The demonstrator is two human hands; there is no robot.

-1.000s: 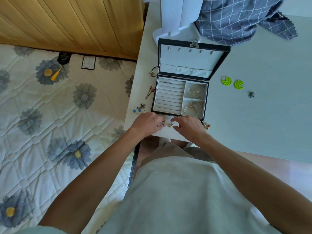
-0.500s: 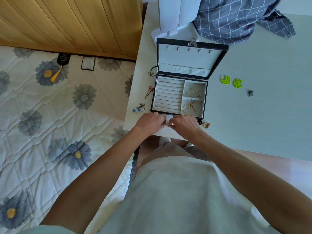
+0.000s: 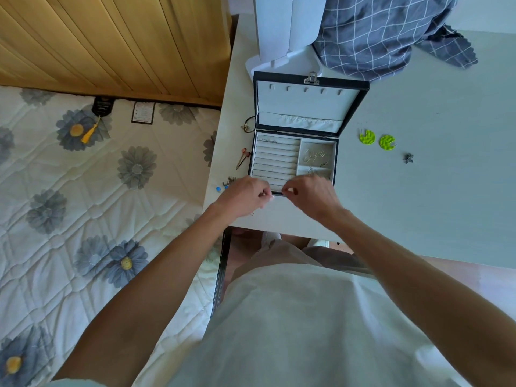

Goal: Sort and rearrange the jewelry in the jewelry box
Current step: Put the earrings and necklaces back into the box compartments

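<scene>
hovering at jewelry box (image 3: 293,160) front edge: left hand (image 3: 245,197), right hand (image 3: 311,194)

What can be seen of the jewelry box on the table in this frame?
The jewelry box is black outside with pale, velvet-like lining. Its lid stands open, with a metal clasp on top, a row of small hooks and a gathered pocket inside. The base has ring rolls on the left and two compartments with thin chains on the right. It sits on the white table; both hands hover at its near edge.

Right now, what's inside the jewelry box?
Jewelry box: ring rolls hold one thin piece at the far row; thin metal jewelry in the right compartments. Both hands cover the near edge.
</scene>
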